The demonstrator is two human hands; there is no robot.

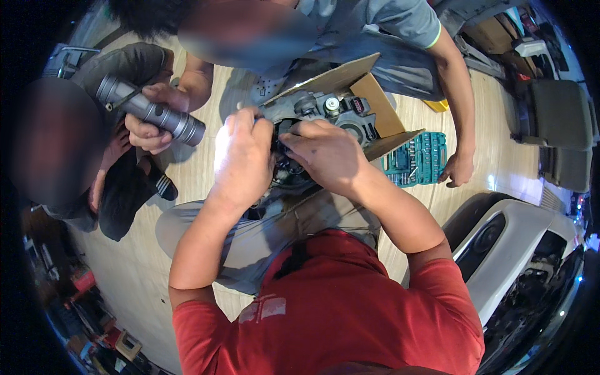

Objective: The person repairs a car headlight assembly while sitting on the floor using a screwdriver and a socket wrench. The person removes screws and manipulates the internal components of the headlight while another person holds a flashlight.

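Observation:
A dark grey plastic housing with round caps and sockets, like the back of a car headlight, lies before me, partly in an opened cardboard box. At the near round opening of the housing, both my hands work close together. My left hand is on the left side of the opening, fingers curled and closed; a small blue bit shows by its fingertips, but what it grips is hidden. From the right, my right hand reaches into the opening, its fingers pinched at black parts I cannot make out.
On the left, another person's hand holds a grey flashlight pointed toward my hands. An open teal tool case with sockets lies right of the box, beside a co-worker's hand. A white car front stands at the right, below a grey seat.

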